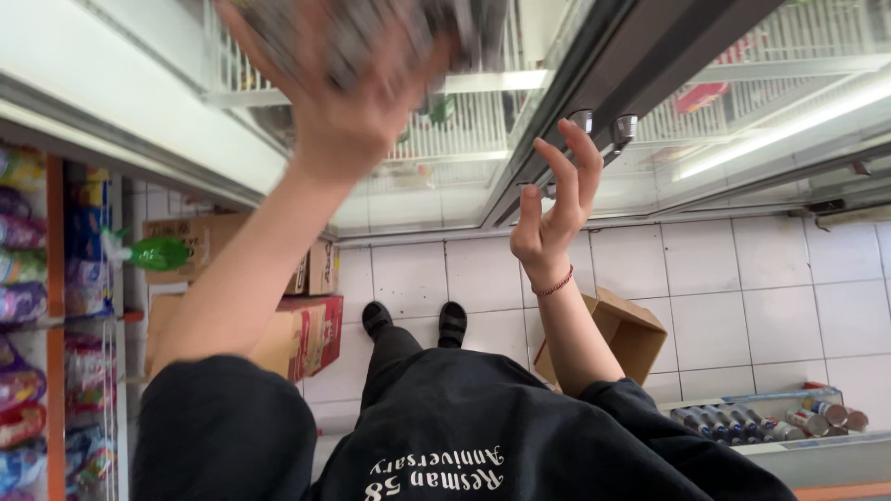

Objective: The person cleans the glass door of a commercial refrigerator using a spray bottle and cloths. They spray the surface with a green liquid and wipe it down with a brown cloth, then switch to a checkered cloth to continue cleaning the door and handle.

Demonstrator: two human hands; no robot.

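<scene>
My left hand (343, 111) is raised high at the top centre, shut on a blurred grey, shiny package (371, 28) in front of a glass-door cooler (445, 167) with white wire shelves. My right hand (554, 204) is held up with fingers apart and holds nothing. It is just below the dark door frame (603, 74) and two small metal fittings (603, 125), and I cannot tell whether it touches them. Below are my black shirt and my black shoes (415, 320) on the white tiled floor.
Shelves of colourful snack packets (23, 278) and a green bottle (158, 252) stand at the left. Cardboard boxes (311, 334) sit on the floor beside them. An open cardboard box (626, 329) lies at my right, and a tray of cans (761, 422) at the lower right.
</scene>
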